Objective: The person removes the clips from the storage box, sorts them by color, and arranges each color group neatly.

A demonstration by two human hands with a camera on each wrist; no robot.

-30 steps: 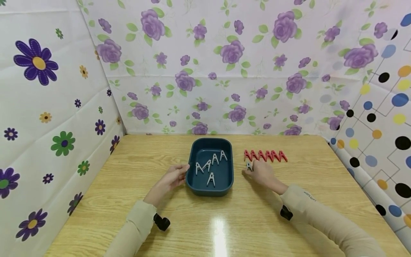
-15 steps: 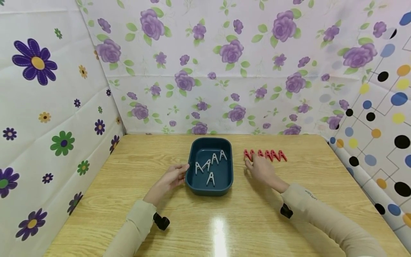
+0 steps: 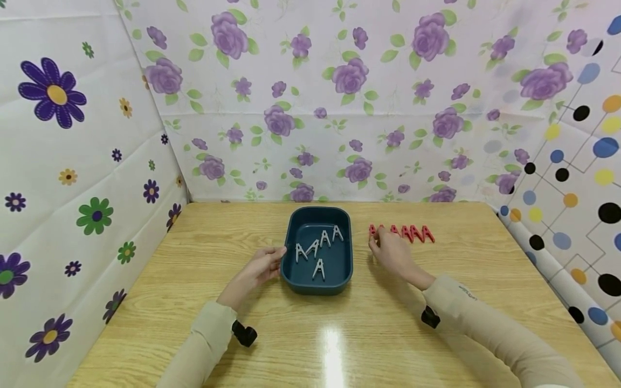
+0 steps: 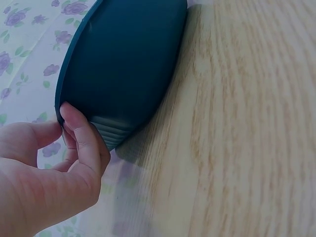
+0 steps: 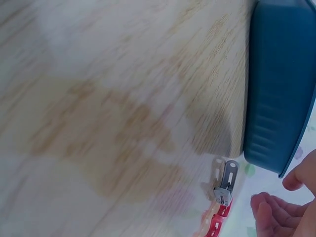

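On the table stands a dark teal plastic box (image 3: 317,290) with several grey spring clips (image 3: 318,269) lying inside. My left hand (image 3: 264,265) pinches its left rim between thumb and fingers, as the left wrist view confirms at the box wall (image 4: 123,54). To the right of the box, my right hand (image 3: 395,254) hovers low in front of a row of red clips (image 3: 415,233), partly covering them. In the right wrist view a grey clip (image 5: 228,177) lies on the table beside the right fingertips (image 5: 261,202), not touched. Thumb and fingers there are apart with nothing between them.
The wooden table (image 3: 242,355) extends around the box. Behind it hangs a floral cloth wall (image 3: 310,108), with patterned cloth on both sides. In the right wrist view, red clips (image 5: 215,225) stand just beyond the grey one.
My right hand has shifted slightly forward, over the nearer end of the red row. The grey clip seen at its fingers a second ago is now hidden in the head view. The left hand stays put.
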